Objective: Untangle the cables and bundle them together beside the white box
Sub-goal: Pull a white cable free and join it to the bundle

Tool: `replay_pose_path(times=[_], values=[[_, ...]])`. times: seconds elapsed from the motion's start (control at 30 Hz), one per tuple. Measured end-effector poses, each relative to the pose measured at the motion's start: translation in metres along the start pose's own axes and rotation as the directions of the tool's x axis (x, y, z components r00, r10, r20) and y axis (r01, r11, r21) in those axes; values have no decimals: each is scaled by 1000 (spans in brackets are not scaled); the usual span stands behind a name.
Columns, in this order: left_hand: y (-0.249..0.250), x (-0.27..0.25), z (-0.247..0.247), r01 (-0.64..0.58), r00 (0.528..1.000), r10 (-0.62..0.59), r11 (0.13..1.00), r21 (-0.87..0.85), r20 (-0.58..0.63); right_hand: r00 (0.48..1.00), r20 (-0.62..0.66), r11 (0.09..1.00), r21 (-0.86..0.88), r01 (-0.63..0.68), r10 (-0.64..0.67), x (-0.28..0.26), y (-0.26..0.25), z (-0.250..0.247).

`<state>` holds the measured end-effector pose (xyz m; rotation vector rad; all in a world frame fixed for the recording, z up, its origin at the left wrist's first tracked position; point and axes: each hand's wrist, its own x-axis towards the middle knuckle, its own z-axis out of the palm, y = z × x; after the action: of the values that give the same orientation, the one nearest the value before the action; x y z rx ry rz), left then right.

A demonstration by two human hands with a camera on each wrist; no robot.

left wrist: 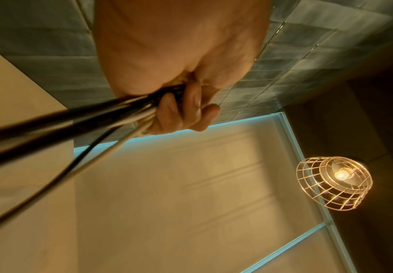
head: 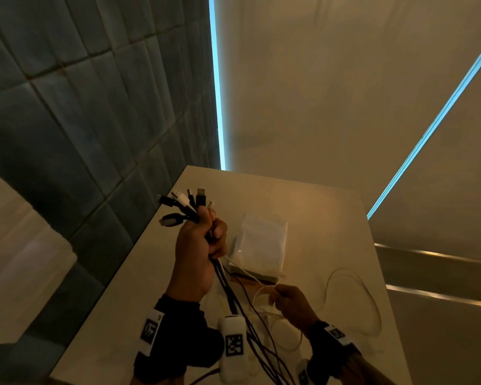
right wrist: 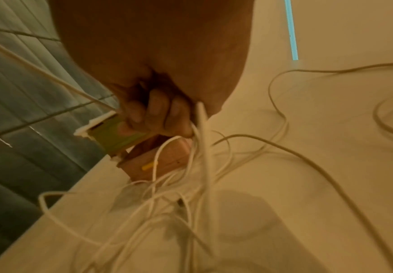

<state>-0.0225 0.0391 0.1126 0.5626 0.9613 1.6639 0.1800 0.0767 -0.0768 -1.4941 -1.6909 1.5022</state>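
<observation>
My left hand (head: pixel 206 240) is raised above the table and grips a bundle of black and white cables (head: pixel 228 284) in its fist. Their connector ends (head: pixel 188 202) fan out above the fingers. In the left wrist view the fingers (left wrist: pixel 186 109) curl round the dark cables (left wrist: pixel 85 118). Lower and to the right, my right hand (head: pixel 285 297) pinches thin white cables (head: pixel 261 294); the right wrist view shows its fingers (right wrist: pixel 165 114) holding white strands (right wrist: pixel 197 136). The white box (head: pixel 261 243) lies on the table just behind both hands.
A loose white cable loop (head: pixel 370 295) lies on the table (head: pixel 331 218) to the right. More tangled cables (right wrist: pixel 167 212) trail toward the near edge. A small pink box (right wrist: pixel 165 162) sits under the white one. A tiled wall (head: pixel 81 120) runs along the table's left side.
</observation>
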Motion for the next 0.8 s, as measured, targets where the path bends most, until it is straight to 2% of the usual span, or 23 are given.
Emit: replay_pose_path(times=[0.07,0.13,0.23,0.37,0.47,0.63,0.8], values=[[-2,1,-4,12,998,-6,996,85,-70,999,-48,999,31,-13,14,1,-15,-1],[-6,2,-8,41,991,-21,988,147,-134,996,-80,985,165,43,-30,-2,-46,-6],[-13,2,-8,111,979,-71,971,211,-189,976,-96,919,332,215,-194,-14,-102,-15],[-18,2,0,194,970,-146,947,255,-197,919,-10,843,394,366,-394,-37,-154,-14],[-13,1,7,196,970,-174,972,126,-169,910,101,843,428,325,-402,-49,-162,-9],[-11,-2,17,169,978,-168,986,1,-127,937,138,866,443,230,-320,-46,-148,-7],[-1,1,10,142,989,-146,980,-142,-18,946,218,928,336,158,-240,-41,-120,-11]])
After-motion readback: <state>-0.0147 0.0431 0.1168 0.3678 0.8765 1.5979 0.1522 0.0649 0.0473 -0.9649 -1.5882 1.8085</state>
